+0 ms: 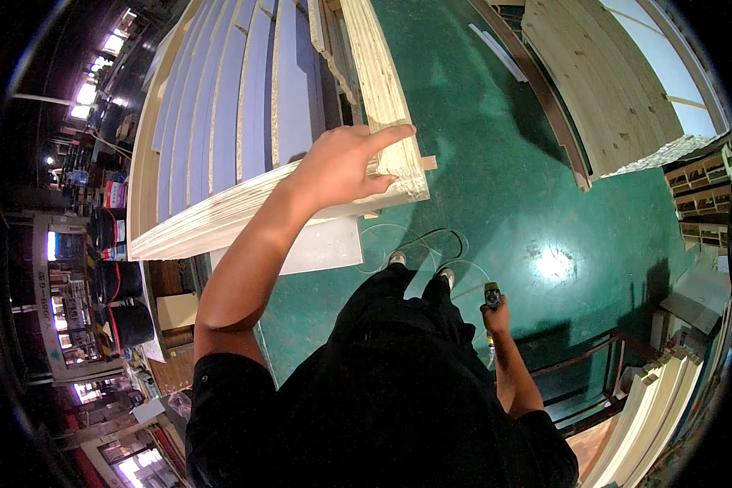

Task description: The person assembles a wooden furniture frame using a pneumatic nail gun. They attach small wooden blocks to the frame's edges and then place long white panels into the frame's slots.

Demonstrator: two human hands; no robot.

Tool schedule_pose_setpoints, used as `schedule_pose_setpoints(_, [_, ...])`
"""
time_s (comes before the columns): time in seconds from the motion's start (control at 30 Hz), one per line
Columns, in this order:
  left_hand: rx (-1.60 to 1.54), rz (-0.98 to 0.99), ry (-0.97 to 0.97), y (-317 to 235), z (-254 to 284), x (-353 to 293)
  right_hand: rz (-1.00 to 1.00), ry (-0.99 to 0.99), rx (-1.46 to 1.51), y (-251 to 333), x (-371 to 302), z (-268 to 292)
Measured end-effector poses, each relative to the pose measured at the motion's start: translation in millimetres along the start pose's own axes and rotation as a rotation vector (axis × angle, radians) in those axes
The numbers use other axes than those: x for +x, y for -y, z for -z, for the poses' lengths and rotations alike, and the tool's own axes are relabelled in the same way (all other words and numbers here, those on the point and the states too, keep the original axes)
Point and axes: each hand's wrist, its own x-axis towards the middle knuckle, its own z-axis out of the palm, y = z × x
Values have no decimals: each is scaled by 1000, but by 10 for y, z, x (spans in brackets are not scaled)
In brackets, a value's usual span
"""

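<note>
My left hand (343, 167) lies on the near right corner of a stacked pale wooden frame (382, 77). Its index finger and thumb stretch apart across the corner; the other fingers are partly hidden. Lilac-grey panels (256, 89) with raw chipboard edges stand in rows inside the frame. Down by my right leg, my right hand (498, 317) is closed round the grip of a dark nail gun (492, 294), held away from the wood. A thin air hose (464, 244) loops over the floor near my shoes.
Another stack of wooden boards (602, 89) stands at the far right. A dark metal frame (610, 358) and pale upright boards (647, 419) are at the lower right. A white board (325, 244) sits under the near frame edge. Black bins (122, 281) line the left.
</note>
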Motion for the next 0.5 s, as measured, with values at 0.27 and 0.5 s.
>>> schedule_pose_setpoints(0.27, [4,10,25,-5,14,2,10,-3,-32,-31,20,-33])
schedule_pose_setpoints(0.5, [75,-27,-24,50,-75,-60,13,-50,-43,70,12,-54])
